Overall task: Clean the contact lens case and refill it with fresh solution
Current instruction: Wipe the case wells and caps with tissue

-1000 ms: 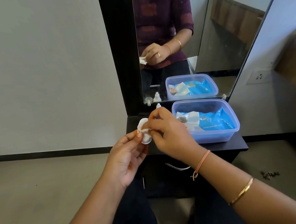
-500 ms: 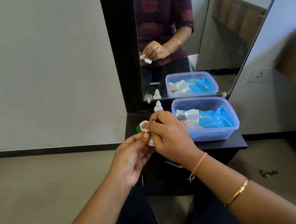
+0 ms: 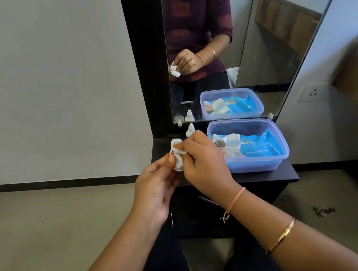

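1. Left hand (image 3: pixel 155 190) raised in front of the black surface (image 3: pixel 267 175), thumb and fingers pinching the white lens case (image 3: pixel 178 165) from the left.
2. Right hand (image 3: pixel 204 161) pinches a small white wipe (image 3: pixel 179 150) against the upper part of the case; the two hands touch around it.
3. Case held in the air, above the surface's left front corner, partly hidden by the fingers.
4. Small white dropper bottle (image 3: pixel 190 130) stands upright on the surface just behind the right hand, at the foot of the mirror (image 3: pixel 251 34).
5. Clear plastic tub (image 3: pixel 254 164) sits to the right on the surface, holding a blue packet (image 3: pixel 259 147) and a pale sachet (image 3: pixel 231 143).
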